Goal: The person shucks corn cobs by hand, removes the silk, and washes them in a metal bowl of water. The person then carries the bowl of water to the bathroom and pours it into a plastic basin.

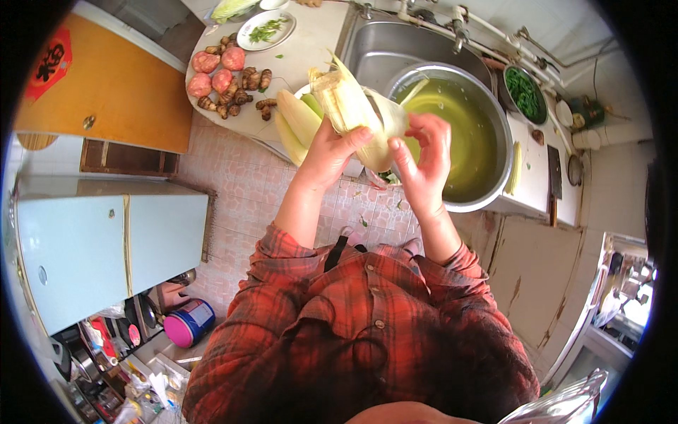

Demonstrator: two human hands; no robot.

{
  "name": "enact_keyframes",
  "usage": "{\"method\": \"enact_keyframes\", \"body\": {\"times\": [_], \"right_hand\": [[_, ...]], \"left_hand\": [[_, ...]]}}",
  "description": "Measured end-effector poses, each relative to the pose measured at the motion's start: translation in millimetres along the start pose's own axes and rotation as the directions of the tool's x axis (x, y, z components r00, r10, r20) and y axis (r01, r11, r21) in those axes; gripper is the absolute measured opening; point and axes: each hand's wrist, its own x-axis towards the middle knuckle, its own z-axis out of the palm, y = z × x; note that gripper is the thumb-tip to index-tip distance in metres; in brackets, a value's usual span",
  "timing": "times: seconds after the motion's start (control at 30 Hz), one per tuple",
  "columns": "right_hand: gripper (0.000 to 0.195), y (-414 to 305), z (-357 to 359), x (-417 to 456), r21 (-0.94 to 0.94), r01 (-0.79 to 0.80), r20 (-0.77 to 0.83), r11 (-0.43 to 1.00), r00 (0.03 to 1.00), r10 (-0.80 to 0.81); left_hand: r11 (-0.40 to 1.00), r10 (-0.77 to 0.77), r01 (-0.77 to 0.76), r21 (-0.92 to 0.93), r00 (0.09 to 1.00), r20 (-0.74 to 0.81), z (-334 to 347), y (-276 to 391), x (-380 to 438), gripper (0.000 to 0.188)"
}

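An ear of corn in pale husk [347, 106] is held up by my left hand [331, 151], fingers beneath it and thumb on its near side. A loosened husk leaf [390, 111] stands away from its right side, pinched between the thumb and fingers of my right hand [426, 153]. Further husked corn ears [296, 119] lie at the counter's edge behind my left hand. Right of my hands, a large metal basin [506, 159] of yellowish-green water rests partly over the sink [392, 40], with a strip of husk at its left rim.
On the left counter [312, 26] are red-skinned potatoes [233, 58], small brown taros [251, 79] and a plate [288, 34] of cut greens. Right of the basin are a peeled corn ear [515, 169], a cleaver [554, 172] and a pot of leafy greens [524, 93].
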Motion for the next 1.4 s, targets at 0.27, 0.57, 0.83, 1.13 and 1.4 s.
{"method": "enact_keyframes", "body": {"times": [0.27,0.57,0.83,1.13,1.4], "right_hand": [[0.028,-5,-29,-2,0.337,-0.343,-0.013,0.877,0.929,0.369],[0.017,-6,-65,-33,0.629,-0.285,-0.273,0.724,0.79,0.549],[0.014,-17,-98,-39,0.832,-0.249,-0.194,0.496,0.707,0.68],[0.024,9,-120,-52,0.949,-0.257,0.006,0.181,0.59,0.808],[0.004,18,-161,-83,0.994,-0.105,0.094,-0.025,0.72,0.688]], "left_hand": [[0.955,-0.037,-0.023,0.296,0.98,0.194,41,-25,1,0.066],[0.928,-0.039,-0.096,0.36,0.936,0.349,85,-63,-1,0.083],[0.912,0.131,-0.257,0.319,0.921,0.366,121,-80,-22,0.074],[0.279,0.273,-0.473,0.836,0.873,0.404,146,-92,-38,0.056],[0.967,-0.229,0.219,0.132,0.972,0.061,140,-123,-47,0.052]]}}
